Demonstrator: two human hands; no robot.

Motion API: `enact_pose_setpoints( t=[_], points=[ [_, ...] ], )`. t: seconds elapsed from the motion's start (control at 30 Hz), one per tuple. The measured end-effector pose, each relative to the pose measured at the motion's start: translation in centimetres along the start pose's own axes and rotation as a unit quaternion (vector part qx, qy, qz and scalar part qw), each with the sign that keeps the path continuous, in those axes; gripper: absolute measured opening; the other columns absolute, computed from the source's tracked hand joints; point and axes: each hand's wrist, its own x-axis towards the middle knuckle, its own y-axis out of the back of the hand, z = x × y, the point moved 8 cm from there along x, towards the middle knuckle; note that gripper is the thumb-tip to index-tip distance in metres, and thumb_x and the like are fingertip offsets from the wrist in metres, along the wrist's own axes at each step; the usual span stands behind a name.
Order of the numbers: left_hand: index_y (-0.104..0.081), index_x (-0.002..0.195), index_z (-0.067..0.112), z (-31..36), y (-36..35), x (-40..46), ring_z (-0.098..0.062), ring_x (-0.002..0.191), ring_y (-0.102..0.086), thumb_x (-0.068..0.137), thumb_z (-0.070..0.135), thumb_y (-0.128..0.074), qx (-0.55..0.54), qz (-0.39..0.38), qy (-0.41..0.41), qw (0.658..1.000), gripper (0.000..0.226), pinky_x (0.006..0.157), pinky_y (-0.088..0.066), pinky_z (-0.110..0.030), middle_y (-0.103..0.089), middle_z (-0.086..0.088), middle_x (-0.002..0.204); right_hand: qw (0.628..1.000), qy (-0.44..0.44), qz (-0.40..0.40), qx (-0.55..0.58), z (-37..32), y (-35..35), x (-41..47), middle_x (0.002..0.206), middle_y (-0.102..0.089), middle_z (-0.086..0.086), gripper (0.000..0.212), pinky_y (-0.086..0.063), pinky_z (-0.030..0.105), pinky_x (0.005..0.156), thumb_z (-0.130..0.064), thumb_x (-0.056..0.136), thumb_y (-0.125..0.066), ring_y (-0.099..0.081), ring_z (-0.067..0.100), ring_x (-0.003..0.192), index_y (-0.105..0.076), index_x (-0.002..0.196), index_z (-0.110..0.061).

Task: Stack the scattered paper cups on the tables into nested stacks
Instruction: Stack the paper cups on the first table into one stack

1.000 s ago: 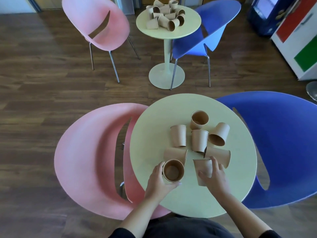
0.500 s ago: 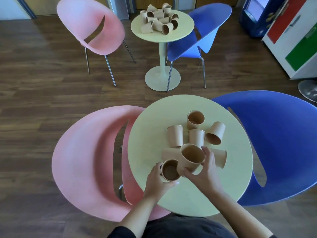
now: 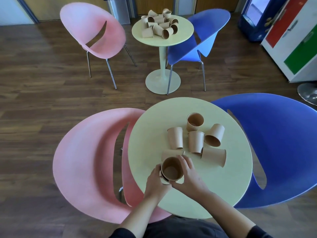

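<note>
On the near round table [image 3: 231,184] both hands hold two brown paper cups nested together [image 3: 171,170], mouth up. My left hand [image 3: 157,182] grips the lower cup from the left. My right hand [image 3: 189,176] wraps the upper cup from the right. Several loose cups lie behind them: one on its side [image 3: 169,153] touching the stack, one [image 3: 175,137] and another [image 3: 195,141] mouth down, one upright [image 3: 195,121], two lying at the right [image 3: 214,137] [image 3: 214,156]. A heap of cups [image 3: 159,24] sits on the far table [image 3: 180,36].
A pink chair [image 3: 85,162] stands left of the near table and a blue chair [image 3: 277,145] right of it. Another pink chair [image 3: 96,31] and blue chair [image 3: 202,40] flank the far table. A coloured cabinet [image 3: 295,36] stands at the right wall.
My right hand lifted a cup from the table, carried it left and set it into the cup held by my left hand. The view tilted up slightly.
</note>
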Motion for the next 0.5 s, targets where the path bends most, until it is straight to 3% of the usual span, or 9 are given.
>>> enact_pose_setpoints(
  t=[0.13,0.33,0.5],
  points=[
    [-0.056,0.11,0.034,-0.3,-0.2,0.1,-0.007,0.094,-0.065,0.054,0.036,-0.083,0.008,-0.009,0.003,1.0,0.062,0.083,-0.054,-0.028,-0.067,0.015,0.104,0.998,-0.026,-0.044,-0.046,1.6,-1.4,-0.1,0.152,-0.015,-0.009,0.081,-0.034,0.029,0.106,-0.042,0.077,-0.065,-0.038,0.02,0.131,-0.023,0.145,-0.024],
    [-0.052,0.119,0.03,-0.5,-0.4,0.2,-0.008,0.095,-0.066,0.06,0.031,-0.087,0.04,-0.017,0.001,0.999,0.069,0.078,-0.049,-0.016,-0.066,0.011,0.106,0.996,-0.037,-0.05,-0.062,2.8,-2.1,0.0,0.156,-0.019,-0.012,0.067,-0.029,0.033,0.112,-0.036,0.092,-0.054,-0.032,0.016,0.138,-0.018,0.148,-0.028],
    [-0.05,0.124,0.028,-0.4,-0.3,0.2,-0.01,0.101,-0.065,0.058,0.039,-0.087,0.05,-0.015,0.003,0.999,0.076,0.087,-0.053,-0.028,-0.065,0.012,0.111,0.996,-0.031,-0.048,-0.069,3.6,-2.2,-0.1,0.156,-0.018,-0.014,0.068,-0.028,0.033,0.112,-0.04,0.092,-0.055,-0.032,0.016,0.138,-0.017,0.148,-0.031]
  ],
)
